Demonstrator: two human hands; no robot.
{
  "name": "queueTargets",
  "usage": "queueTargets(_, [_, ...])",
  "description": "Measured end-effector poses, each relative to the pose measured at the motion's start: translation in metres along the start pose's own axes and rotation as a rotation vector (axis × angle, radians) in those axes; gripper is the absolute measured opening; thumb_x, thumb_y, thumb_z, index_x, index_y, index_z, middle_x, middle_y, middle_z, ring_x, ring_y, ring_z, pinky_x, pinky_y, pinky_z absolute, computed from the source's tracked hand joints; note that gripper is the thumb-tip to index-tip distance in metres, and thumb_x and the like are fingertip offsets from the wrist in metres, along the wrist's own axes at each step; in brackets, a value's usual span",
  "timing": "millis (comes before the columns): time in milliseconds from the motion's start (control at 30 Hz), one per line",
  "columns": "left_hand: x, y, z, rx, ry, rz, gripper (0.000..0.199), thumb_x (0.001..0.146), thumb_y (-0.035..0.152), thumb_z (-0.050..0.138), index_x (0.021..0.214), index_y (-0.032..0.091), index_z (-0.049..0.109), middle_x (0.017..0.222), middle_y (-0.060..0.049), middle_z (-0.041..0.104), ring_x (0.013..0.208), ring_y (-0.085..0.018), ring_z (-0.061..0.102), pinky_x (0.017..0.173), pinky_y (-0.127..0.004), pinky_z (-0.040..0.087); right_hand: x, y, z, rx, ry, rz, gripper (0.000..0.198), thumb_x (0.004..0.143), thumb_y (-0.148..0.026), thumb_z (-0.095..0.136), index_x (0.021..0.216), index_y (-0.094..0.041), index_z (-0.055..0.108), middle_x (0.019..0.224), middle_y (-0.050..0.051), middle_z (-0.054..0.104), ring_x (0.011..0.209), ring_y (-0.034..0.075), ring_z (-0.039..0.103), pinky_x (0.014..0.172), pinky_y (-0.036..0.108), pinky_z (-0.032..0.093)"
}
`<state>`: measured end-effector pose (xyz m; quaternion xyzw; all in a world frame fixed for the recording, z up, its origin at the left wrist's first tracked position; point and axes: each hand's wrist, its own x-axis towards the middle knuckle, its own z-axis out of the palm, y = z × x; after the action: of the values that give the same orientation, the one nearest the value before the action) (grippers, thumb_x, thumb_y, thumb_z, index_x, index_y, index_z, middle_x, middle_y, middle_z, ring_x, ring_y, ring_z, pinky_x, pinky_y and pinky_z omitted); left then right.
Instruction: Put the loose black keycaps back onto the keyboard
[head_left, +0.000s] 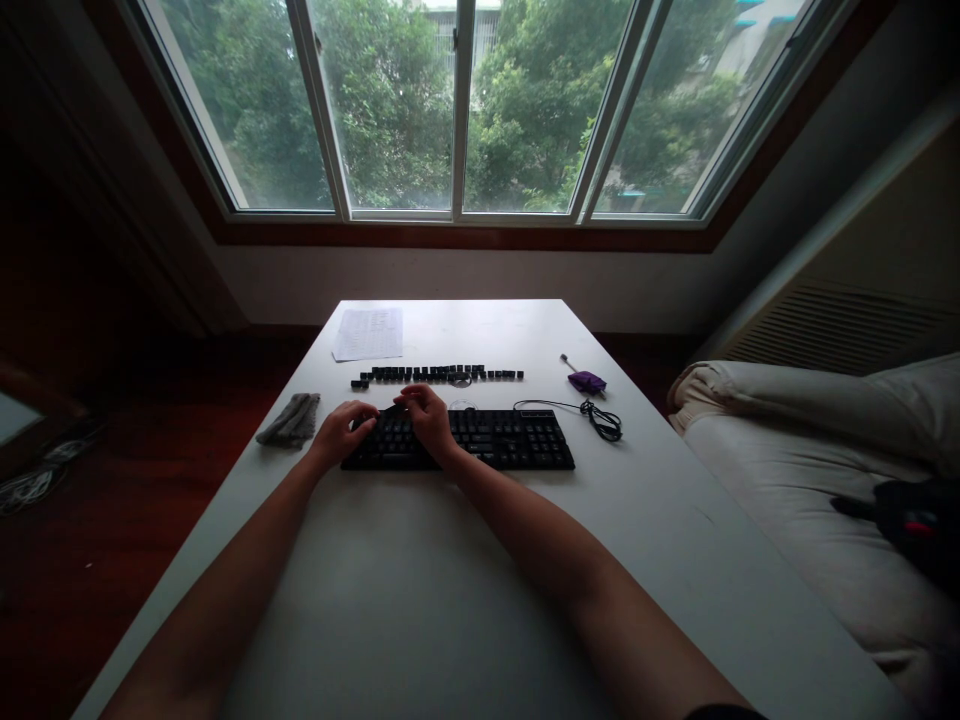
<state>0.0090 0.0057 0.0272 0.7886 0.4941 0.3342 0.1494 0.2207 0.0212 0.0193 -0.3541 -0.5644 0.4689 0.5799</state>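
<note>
1. Keyboard (517,442) lies on the surface (390,600), just nearer than the loose keycaps (428,374); my left hand (343,432) is at its left end, right hand (426,414) over its left half.
2. Grip: fingers bent on both; can't tell if either holds anything.
3. I'd brace the keyboard with the left, work the right in small moves, clear of the row.
4. Contact points too dark to read; right hand covers part of the keyboard.

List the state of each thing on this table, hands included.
Keyboard: flat, partly covered by the hands
Loose keycaps: lined up beyond the keyboard
Cable: partly coiled
Gray cloth: rumpled
Paper: lying flat
Purple item: lying down
Left hand: fingers bent, grip unclear
Right hand: fingers bent, grip unclear
</note>
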Motion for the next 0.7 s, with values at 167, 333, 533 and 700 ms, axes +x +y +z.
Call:
queueTargets(167, [0.0, -0.004, 0.003, -0.105, -0.029, -0.059, 0.021, 0.09, 0.036, 0.058, 0.102, 0.024, 0.071, 0.097, -0.003, 0.073, 0.087, -0.02, 0.066, 0.075, -0.031, 0.05, 0.001, 0.001, -0.001, 0.107, 0.002, 0.01, 0.021, 0.09, -0.039, 0.061, 0.103, -0.023, 0.061, 0.092, 0.004, 0.074, 0.085, 0.018, 0.072, 0.073, 0.031, 0.061])
queueTargets(333, [0.002, -0.004, 0.003, -0.208, 0.009, -0.07, 0.024, 0.089, 0.038, 0.06, 0.104, 0.023, 0.071, 0.099, -0.004, 0.074, 0.088, -0.02, 0.067, 0.077, -0.032, 0.051, 0.004, -0.002, -0.004, 0.253, -0.107, 0.066, 0.036, 0.086, -0.045, 0.067, 0.112, -0.023, 0.057, 0.091, 0.004, 0.074, 0.082, 0.018, 0.071, 0.07, 0.032, 0.061])
queueTargets(533, [0.002, -0.005, 0.004, -0.228, 0.034, -0.099, 0.027, 0.089, 0.042, 0.062, 0.105, 0.022, 0.071, 0.095, -0.004, 0.073, 0.082, -0.019, 0.066, 0.075, -0.031, 0.051, 0.006, 0.005, -0.003, 0.18, -0.221, 0.112, 0.039, 0.082, -0.052, 0.07, 0.102, -0.019, 0.063, 0.084, 0.003, 0.072, 0.074, 0.016, 0.069, 0.068, 0.029, 0.058])
queueTargets(700, [0.002, -0.006, 0.006, -0.254, 0.057, -0.088, 0.026, 0.089, 0.041, 0.063, 0.105, 0.021, 0.07, 0.096, -0.004, 0.072, 0.083, -0.019, 0.066, 0.077, -0.032, 0.052, 0.006, 0.011, -0.001, 0.098, -0.303, 0.121, 0.037, 0.085, -0.052, 0.066, 0.099, -0.018, 0.064, 0.079, 0.003, 0.071, 0.069, 0.015, 0.068, 0.067, 0.026, 0.055])
